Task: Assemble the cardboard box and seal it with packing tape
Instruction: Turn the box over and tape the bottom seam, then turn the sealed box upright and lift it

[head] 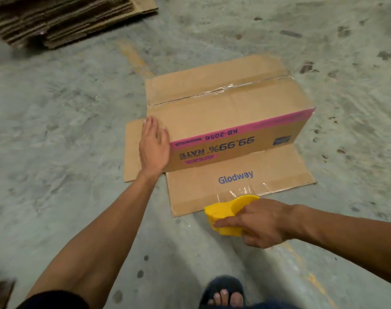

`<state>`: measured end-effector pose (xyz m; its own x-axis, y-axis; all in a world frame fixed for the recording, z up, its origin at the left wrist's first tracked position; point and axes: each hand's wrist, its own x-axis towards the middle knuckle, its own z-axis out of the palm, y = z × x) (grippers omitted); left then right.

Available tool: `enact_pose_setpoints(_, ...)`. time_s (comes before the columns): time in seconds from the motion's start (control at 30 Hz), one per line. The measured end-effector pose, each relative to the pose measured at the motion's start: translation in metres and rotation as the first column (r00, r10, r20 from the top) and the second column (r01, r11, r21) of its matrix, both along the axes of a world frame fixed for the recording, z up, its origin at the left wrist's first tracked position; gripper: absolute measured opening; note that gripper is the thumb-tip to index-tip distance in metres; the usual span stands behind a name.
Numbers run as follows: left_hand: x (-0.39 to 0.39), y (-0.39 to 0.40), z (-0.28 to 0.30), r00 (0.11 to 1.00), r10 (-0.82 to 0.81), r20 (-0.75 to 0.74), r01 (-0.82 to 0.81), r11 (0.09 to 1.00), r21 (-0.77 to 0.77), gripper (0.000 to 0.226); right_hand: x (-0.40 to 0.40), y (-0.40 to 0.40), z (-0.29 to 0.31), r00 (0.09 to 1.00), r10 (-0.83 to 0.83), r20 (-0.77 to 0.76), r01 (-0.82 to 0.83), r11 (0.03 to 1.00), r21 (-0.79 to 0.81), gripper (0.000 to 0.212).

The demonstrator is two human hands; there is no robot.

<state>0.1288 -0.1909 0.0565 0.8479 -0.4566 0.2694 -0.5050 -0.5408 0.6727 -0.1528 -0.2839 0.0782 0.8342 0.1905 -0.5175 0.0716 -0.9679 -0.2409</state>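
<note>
Dim, flat, greenish light; soft shadows. Glare is glinting off clear tape (241, 190) just beyond the right hand (260, 224). Wide-angle bending at edges. Cardboard stack (63, 18) far past the left hand (153, 144) is blurring.

The brown cardboard box (225, 121) stands upside down on concrete, top seam taped, flaps splayed flat.

Bare forearms; a dark open-toed sandal (223, 291) on one foot.

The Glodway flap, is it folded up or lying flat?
Lying flat: the Glodway flap is spread on the floor beside the box.
</note>
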Motion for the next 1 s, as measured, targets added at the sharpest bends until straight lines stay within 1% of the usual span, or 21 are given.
enact_pose_setpoints(0.07,-0.002,-0.005,-0.002,0.999,0.019,-0.032,-0.020,0.999,-0.034,0.055,0.015,0.014,-0.017,0.987,0.142,0.069,-0.140,0.990,-0.034,0.066)
enact_pose_setpoints(0.17,-0.006,-0.002,-0.012,0.999,0.001,-0.044,-0.003,0.998,-0.055,0.059,0.036,0.026,-0.052,0.941,0.277,0.192,-0.267,0.961,-0.077,0.067)
enact_pose_setpoints(0.23,-0.003,0.000,-0.016,0.996,0.000,-0.088,-0.005,0.998,-0.064,0.063,0.040,0.035,-0.067,0.914,0.326,0.240,-0.315,0.945,-0.083,0.068)
enact_pose_setpoints(0.33,-0.001,-0.001,-0.015,0.993,-0.013,-0.116,0.005,0.998,-0.063,0.065,0.033,0.038,-0.081,0.906,0.347,0.242,-0.345,0.937,-0.051,0.068)
enact_pose_setpoints(0.4,-0.002,0.000,-0.013,0.991,-0.026,-0.132,0.015,0.997,-0.077,0.067,0.032,0.036,-0.072,0.917,0.346,0.196,-0.354,0.935,0.002,0.064)
enact_pose_setpoints(0.47,-0.001,0.000,-0.010,0.982,-0.034,-0.183,0.019,0.996,-0.083,0.070,0.042,0.030,-0.048,0.911,0.380,0.161,-0.399,0.910,0.111,0.052)
enact_pose_setpoints(0.5,0.001,0.001,-0.008,0.976,-0.035,-0.213,0.021,0.997,-0.070,0.072,0.051,0.025,-0.033,0.893,0.399,0.205,-0.430,0.893,0.132,0.046)
enact_pose_setpoints(0.57,0.008,0.001,-0.003,0.966,-0.035,-0.255,0.032,0.999,-0.018,0.074,0.074,0.006,-0.005,0.844,0.401,0.357,-0.453,0.888,0.073,0.036)
enact_pose_setpoints(0.63,0.018,-0.001,0.005,0.961,-0.049,-0.274,0.059,0.998,0.030,0.077,0.102,-0.029,0.021,0.796,0.311,0.520,-0.360,0.933,-0.008,0.032)
enact_pose_setpoints(0.7,0.031,-0.010,0.012,0.964,-0.064,-0.259,0.085,0.994,0.072,0.079,0.129,-0.073,0.042,0.733,0.198,0.650,-0.195,0.978,-0.078,0.034)
enact_pose_setpoints(0.77,0.043,-0.022,0.020,0.965,-0.051,-0.256,0.090,0.986,0.142,0.079,0.146,-0.120,0.056,0.685,0.074,0.725,0.020,0.993,-0.120,0.042)
enact_pose_setpoints(0.8,0.049,-0.029,0.023,0.964,-0.036,-0.262,0.084,0.981,0.175,0.080,0.152,-0.141,0.060,0.681,0.003,0.732,0.134,0.983,-0.129,0.046)
enact_pose_setpoints(0.9,0.067,-0.038,0.026,0.939,0.000,-0.344,0.069,0.979,0.190,0.086,0.154,-0.195,0.056,0.710,-0.202,0.674,0.421,0.889,-0.178,0.051)
enact_pose_setpoints(0.93,0.069,-0.037,0.025,0.933,-0.003,-0.360,0.074,0.981,0.182,0.086,0.153,-0.213,0.054,0.705,-0.277,0.653,0.502,0.845,-0.184,0.053)
enact_pose_setpoints(1.0,0.066,-0.032,0.022,0.926,-0.006,-0.377,0.068,0.986,0.151,0.080,0.151,-0.245,0.049,0.652,-0.450,0.611,0.657,0.737,-0.158,0.057)
